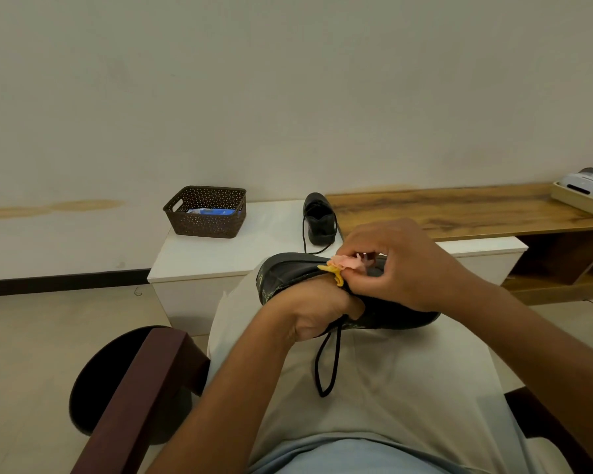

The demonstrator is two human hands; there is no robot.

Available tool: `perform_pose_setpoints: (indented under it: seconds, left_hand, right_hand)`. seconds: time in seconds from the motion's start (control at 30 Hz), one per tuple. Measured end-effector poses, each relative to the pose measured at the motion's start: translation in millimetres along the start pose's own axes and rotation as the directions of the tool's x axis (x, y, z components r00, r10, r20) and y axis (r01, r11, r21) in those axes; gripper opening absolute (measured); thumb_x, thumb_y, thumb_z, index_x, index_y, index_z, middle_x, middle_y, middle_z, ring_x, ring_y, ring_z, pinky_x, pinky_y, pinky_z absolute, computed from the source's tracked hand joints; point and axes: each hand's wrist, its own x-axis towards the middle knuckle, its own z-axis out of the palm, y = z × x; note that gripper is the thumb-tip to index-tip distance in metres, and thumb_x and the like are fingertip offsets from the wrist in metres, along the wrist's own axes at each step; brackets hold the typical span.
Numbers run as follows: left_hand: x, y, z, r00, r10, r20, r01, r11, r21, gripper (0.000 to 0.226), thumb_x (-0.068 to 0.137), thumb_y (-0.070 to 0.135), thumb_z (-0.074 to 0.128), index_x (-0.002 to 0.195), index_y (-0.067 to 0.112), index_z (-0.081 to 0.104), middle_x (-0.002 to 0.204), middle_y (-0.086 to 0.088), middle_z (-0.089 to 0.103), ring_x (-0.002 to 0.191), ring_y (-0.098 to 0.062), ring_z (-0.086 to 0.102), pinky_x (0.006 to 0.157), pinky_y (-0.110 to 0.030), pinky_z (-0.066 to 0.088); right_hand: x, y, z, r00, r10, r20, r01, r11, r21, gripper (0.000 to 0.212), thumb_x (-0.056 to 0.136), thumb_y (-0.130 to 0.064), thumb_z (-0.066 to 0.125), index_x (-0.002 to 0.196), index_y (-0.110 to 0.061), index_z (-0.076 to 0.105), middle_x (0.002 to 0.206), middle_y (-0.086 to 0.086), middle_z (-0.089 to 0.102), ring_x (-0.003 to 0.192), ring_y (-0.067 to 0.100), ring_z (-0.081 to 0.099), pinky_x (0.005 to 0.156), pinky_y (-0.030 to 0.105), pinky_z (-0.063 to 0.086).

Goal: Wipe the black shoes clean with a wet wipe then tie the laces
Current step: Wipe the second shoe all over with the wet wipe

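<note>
While the left hand (317,311) grips the shoe (288,273), right-hand fingers (374,248) pinch a crumpled wipe (344,263).

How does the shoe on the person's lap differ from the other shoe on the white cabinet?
The lap shoe lies tipped on its side, gripped by the left hand, while the right hand works at its top; the cabinet shoe stands upright, untouched. The lap shoe's lace hangs over the lap; the cabinet shoe's lace trails on the white cabinet. Both are black, laces untied.
</note>
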Motion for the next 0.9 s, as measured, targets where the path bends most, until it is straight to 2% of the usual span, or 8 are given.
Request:
perform_pose_setpoints:
  seconds: [0.2, 0.37, 0.47, 0.53, 0.7, 0.77, 0.83, 0.9]
  left_hand:
    - [1, 0, 8, 0.999, 0.033, 0.001, -0.033, 0.999, 0.007, 0.045, 0.074, -0.025, 0.046, 0.099, 0.008, 0.064, 0.094, -0.009, 0.062, 0.088, -0.02, 0.059, 0.078, -0.027, 0.049]
    - [2, 1, 8, 0.997, 0.0, -0.074, 0.01, 0.991, 0.133, 0.025, 0.071, -0.01, 0.054, 0.087, 0.007, 0.063, 0.088, -0.018, 0.062, 0.081, -0.022, 0.055, 0.075, -0.032, 0.046]
    - [4, -2, 13, 0.987, -0.068, -0.144, 0.11, 0.945, 0.307, 0.017, 0.061, 0.012, 0.057, 0.077, 0.007, 0.06, 0.084, -0.023, 0.057, 0.074, -0.03, 0.049, 0.068, -0.042, 0.042]
    - [6, -2, 13, 0.983, -0.095, -0.156, 0.138, 0.945, 0.297, 0.016, 0.062, 0.012, 0.059, 0.077, 0.009, 0.061, 0.085, -0.018, 0.06, 0.078, -0.035, 0.053, 0.071, -0.045, 0.047]
    - [9, -2, 9, 0.968, -0.16, -0.191, 0.22, 0.911, 0.349, 0.025, 0.074, 0.014, 0.064, 0.099, 0.012, 0.066, 0.103, -0.008, 0.065, 0.096, -0.027, 0.06, 0.089, -0.037, 0.052]
    - [9, -3, 12, 0.965, -0.16, -0.207, 0.231, 0.892, 0.389, 0.014, 0.074, 0.016, 0.066, 0.088, 0.012, 0.066, 0.093, -0.007, 0.064, 0.088, -0.024, 0.059, 0.081, -0.035, 0.053]
    - [9, 0, 15, 0.965, -0.147, -0.219, 0.23, 0.875, 0.427, 0.005, 0.077, 0.015, 0.065, 0.078, 0.012, 0.061, 0.082, -0.006, 0.057, 0.078, -0.023, 0.055, 0.068, -0.03, 0.048]
    - [10, 4, 15, 0.962, -0.167, -0.216, 0.252, 0.85, 0.463, 0.008, 0.085, 0.013, 0.061, 0.086, 0.007, 0.057, 0.08, -0.008, 0.049, 0.072, -0.022, 0.049, 0.075, -0.034, 0.05]
  right_hand:
    - [3, -3, 9, 0.983, 0.176, -0.055, -0.165, 0.972, 0.166, 0.019, 0.076, -0.023, 0.065, 0.062, -0.015, 0.056, 0.056, -0.004, 0.051, 0.053, 0.008, 0.039, 0.05, 0.02, 0.026]
    - [11, -7, 11, 0.969, 0.239, -0.066, -0.216, 0.945, 0.246, 0.038, 0.085, -0.012, 0.066, 0.053, -0.022, 0.05, 0.054, -0.014, 0.051, 0.053, 0.006, 0.046, 0.052, 0.016, 0.031]
    - [22, -13, 10, 0.979, 0.205, 0.0, -0.204, 0.969, 0.137, 0.032, 0.087, -0.018, 0.067, 0.059, -0.014, 0.052, 0.061, 0.001, 0.056, 0.057, 0.01, 0.046, 0.052, 0.022, 0.032]
    - [29, -16, 6, 0.981, 0.191, 0.042, -0.195, 0.977, 0.092, 0.031, 0.091, -0.022, 0.07, 0.064, -0.015, 0.058, 0.062, 0.002, 0.06, 0.061, 0.01, 0.054, 0.053, 0.024, 0.036]
    - [41, -13, -26, 0.974, 0.209, 0.093, -0.222, 0.959, 0.175, 0.027, 0.096, -0.031, 0.072, 0.071, -0.021, 0.074, 0.061, -0.007, 0.063, 0.052, 0.008, 0.044, 0.053, 0.023, 0.034]
    - [50, -16, -33, 0.973, 0.172, 0.157, -0.19, 0.976, 0.11, 0.014, 0.094, -0.029, 0.074, 0.083, -0.023, 0.08, 0.07, -0.005, 0.071, 0.061, 0.016, 0.056, 0.06, 0.033, 0.041]
    - [59, -25, -33, 0.961, 0.142, 0.237, -0.148, 0.989, 0.01, 0.007, 0.091, -0.028, 0.076, 0.095, -0.027, 0.082, 0.076, -0.016, 0.072, 0.075, 0.003, 0.064, 0.061, 0.021, 0.042]
    - [64, -33, -26, 0.939, 0.121, 0.323, -0.106, 0.992, -0.064, 0.011, 0.09, -0.032, 0.077, 0.1, -0.034, 0.082, 0.08, -0.026, 0.07, 0.084, -0.007, 0.063, 0.065, 0.012, 0.045]
